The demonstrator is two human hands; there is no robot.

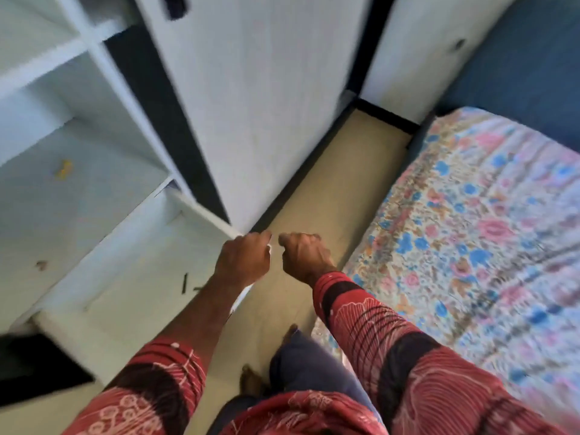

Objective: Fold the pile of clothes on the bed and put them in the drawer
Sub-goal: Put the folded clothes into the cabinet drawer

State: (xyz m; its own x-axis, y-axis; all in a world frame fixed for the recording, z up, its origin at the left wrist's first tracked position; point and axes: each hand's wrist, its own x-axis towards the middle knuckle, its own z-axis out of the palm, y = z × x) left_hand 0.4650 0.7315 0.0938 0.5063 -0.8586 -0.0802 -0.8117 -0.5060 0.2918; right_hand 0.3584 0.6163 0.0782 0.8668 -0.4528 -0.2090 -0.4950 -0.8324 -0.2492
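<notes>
Floral quilted bed, curled hands

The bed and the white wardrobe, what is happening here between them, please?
A person in red patterned sleeves stands on the floor between the bed and the open white wardrobe. The left hand and the right hand are stretched forward, fingers curled, holding nothing. No clothes show on the visible part of the bed or on the shelves. The picture is blurred.

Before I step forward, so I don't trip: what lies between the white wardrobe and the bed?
In the head view, only bare beige floor runs between the wardrobe and the bed.
</notes>
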